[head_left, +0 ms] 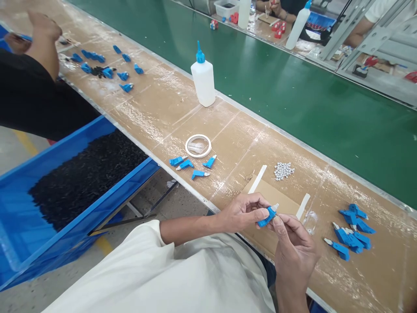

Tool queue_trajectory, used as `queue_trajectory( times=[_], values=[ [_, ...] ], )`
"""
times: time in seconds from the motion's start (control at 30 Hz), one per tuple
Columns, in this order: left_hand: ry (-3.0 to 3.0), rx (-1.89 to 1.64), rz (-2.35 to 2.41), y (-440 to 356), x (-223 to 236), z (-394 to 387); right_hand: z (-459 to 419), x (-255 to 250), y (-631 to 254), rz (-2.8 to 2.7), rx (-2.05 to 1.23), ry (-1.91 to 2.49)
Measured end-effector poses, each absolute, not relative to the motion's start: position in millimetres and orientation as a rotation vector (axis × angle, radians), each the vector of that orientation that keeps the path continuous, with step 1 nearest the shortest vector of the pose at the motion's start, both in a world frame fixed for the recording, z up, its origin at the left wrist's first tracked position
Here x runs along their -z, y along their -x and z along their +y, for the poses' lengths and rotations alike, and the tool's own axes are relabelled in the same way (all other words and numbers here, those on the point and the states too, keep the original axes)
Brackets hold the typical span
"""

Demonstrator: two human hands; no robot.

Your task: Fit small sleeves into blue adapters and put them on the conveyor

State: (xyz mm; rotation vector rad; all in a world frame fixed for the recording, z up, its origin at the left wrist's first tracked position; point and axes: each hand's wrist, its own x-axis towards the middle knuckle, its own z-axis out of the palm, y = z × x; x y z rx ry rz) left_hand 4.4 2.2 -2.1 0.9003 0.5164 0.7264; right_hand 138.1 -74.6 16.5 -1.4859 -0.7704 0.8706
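My left hand [246, 213] grips a small blue plastic part [266, 216] with a whitish tip, between thumb and fingers. At that part's right side, my right hand [295, 237] has thumb and forefinger pinched together; whatever lies between them is too small to make out. Below both hands a cardboard piece [276, 195] lies on the bench with white strips [258, 179] at its sides. Just beyond it is a pile of tiny grey pieces [284, 171]. Several similar blue parts [350, 234] are heaped to the right, and others [185, 164] lie to the left near a tape roll [198, 146].
A white squeeze bottle [203, 78] with a blue nozzle stands by the green belt [293, 95]. Left of the bench [156, 108], a blue bin [65, 150] holds black pieces. A co-worker's arm [44, 43] is at far left, near more blue parts; other people work across the belt.
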Motion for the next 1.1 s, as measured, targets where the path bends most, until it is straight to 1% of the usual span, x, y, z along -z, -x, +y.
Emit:
queue_trajectory(
  times=[0.37, 0.53, 0.8, 1.1],
  values=[
    [-0.765, -0.687, 0.416, -2.0, -1.4, 2.1, -67.0, -27.3, -146.7, -0.646, -1.161, 1.294],
    [-0.785, -0.678, 0.351, -1.7, 1.1, 1.9, -70.4, -33.2, -139.3, -0.653, -1.11, 1.275],
    [-0.868, -0.724, 0.397, 1.7, -1.0, -1.3, -72.9, -38.9, -128.3, -0.738, -0.947, 1.328],
    [-0.727, -0.627, 0.381, -0.9, -5.7, 2.1, -69.0, -27.8, -148.4, -0.563, -1.202, 1.252]
  ],
)
